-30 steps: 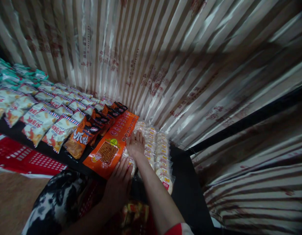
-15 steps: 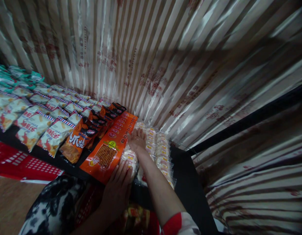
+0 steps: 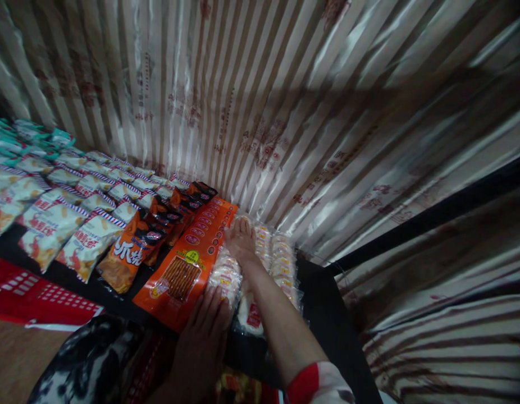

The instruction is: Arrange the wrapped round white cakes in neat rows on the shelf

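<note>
Grips unclenched, left hand (image 3: 204, 318) lies on the front and right hand (image 3: 242, 243) on the back of the white packet row (image 3: 225, 273) beside the orange bag (image 3: 186, 264), near the desk (image 3: 325, 314)'s right edge.

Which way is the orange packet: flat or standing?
Flat. The orange packet lies printed face up, stretched out beside the white packs where the left hand and right hand rest.
</note>
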Demonstrator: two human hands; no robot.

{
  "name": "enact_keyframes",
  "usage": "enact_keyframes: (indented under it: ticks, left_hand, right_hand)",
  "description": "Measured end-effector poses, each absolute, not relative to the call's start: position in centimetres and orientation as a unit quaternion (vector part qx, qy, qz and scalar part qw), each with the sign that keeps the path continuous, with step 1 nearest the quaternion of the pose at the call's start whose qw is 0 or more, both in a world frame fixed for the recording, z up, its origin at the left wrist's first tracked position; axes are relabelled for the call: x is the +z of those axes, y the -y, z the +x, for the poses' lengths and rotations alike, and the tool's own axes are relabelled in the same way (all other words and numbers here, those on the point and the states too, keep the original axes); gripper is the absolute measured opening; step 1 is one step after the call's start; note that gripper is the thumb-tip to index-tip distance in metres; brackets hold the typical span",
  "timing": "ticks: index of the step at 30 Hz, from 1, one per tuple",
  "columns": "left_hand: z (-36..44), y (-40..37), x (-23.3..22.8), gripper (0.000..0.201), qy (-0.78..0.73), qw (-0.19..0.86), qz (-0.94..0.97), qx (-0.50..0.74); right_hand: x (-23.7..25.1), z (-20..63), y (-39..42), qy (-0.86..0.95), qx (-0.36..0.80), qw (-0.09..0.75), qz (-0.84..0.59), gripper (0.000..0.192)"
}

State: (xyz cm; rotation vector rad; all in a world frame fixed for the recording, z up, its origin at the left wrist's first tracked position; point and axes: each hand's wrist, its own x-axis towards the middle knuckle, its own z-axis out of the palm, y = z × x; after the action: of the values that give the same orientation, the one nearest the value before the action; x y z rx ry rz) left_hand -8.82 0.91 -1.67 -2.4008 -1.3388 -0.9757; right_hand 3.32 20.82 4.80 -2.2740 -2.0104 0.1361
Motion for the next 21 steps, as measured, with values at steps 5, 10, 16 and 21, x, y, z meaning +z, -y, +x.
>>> enact_keyframes:
  ticks: [5, 10, 16, 21]
  left_hand:
    - [-8.7, -1.0, -1.8, 0.046, 0.457, 0.117, -0.809, -0.350]
    - [-8.7, -1.1, -2.0, 0.049, 0.457, 0.123, -0.814, -0.337]
    - [-8.7, -0.9, -1.6, 0.048, 0.461, 0.105, -0.814, -0.337]
    - [-8.7, -0.6, -1.1, 0.043, 0.475, 0.080, -0.803, -0.350]
  right_hand:
    - [5.0, 4.1, -22.3, 0.662, 0.049, 0.028, -0.748, 0.068]
    - [4.3, 4.4, -22.4, 0.674, 0.048, 0.028, -0.737, 0.068]
    - [5.4, 4.4, -21.7, 0.665, 0.054, 0.077, -0.741, 0.065]
    - [6.8, 4.6, -18.5, 0.675, 0.015, 0.198, -0.711, 0.062]
